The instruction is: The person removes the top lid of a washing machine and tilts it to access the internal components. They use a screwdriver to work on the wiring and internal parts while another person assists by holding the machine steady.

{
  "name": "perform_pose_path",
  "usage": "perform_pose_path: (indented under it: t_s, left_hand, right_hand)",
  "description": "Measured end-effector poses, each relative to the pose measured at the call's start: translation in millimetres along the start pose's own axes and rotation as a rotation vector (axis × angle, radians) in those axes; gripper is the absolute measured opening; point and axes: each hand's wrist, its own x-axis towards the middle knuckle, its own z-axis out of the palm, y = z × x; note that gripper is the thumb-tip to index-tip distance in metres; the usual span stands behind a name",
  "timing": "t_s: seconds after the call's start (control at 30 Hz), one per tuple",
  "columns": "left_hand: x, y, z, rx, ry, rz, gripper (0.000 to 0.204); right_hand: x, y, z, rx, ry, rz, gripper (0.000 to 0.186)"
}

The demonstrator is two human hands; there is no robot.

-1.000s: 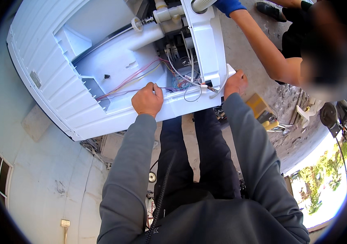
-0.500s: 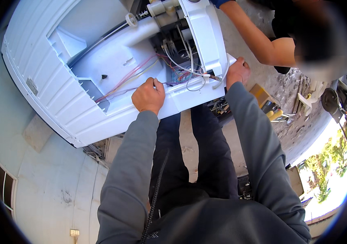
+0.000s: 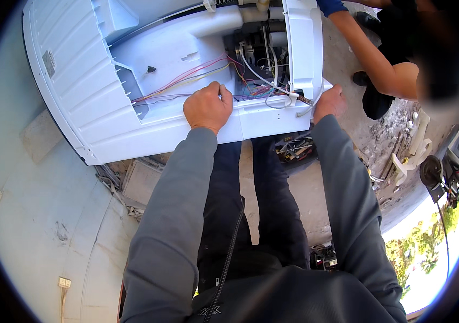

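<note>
A large white washing machine body (image 3: 97, 116), opened up, lies across the space in front of me. Inside it are coloured wires (image 3: 186, 78), a pale hose (image 3: 259, 76) and a dark mechanism. My left hand (image 3: 208, 106) is closed over the near rim, beside the wires, its fingertips out of sight. At the right end, my right hand (image 3: 330, 103) grips the corner of the white body, the fingers partly hidden. A grey hose end (image 3: 306, 111) hangs close to this hand.
A co-worker's arm with a blue glove (image 3: 330, 6) reaches to the machine's far right end. A bin of tools (image 3: 296, 148) stands beneath the near edge. Scrap parts (image 3: 401, 167) lie on the floor at right. A pale wall (image 3: 46, 226) stands at left.
My view has turned, so the machine appears more level and further right. Both hands keep their hold on its near edge. More of the tool bin shows.
</note>
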Motion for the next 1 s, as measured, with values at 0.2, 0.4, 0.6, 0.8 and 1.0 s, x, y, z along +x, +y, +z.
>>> perform_pose_path:
  t_s: [0.2, 0.4, 0.6, 0.8, 1.0]
  left_hand:
    - [1.9, 5.0, -4.9, -0.025, -0.045, -0.095, 0.026]
    - [55.6, 13.0, 17.8, -0.713, -0.227, -0.392, 0.031]
    - [123.7, 28.9, 141.5, -1.376, -0.321, -0.847, 0.033]
    - [128.2, -25.4, 252.6, -1.709, -0.453, -1.249, 0.035]
    - [125.7, 20.3, 226.1, -1.872, -0.363, -1.137, 0.043]
  right_hand:
    - [-2.1, 1.7, -1.4, -0.008, 0.004, -0.011, 0.051]
    - [-1.0, 1.3, -3.2, -0.078, 0.004, -0.048, 0.050]
    - [4.9, 7.8, -0.3, 0.037, 0.008, -0.012, 0.049]
    - [-9.1, 0.2, 2.2, 0.054, -0.018, -0.016, 0.047]
    - [0.6, 5.7, -0.7, 0.072, 0.008, -0.053, 0.047]
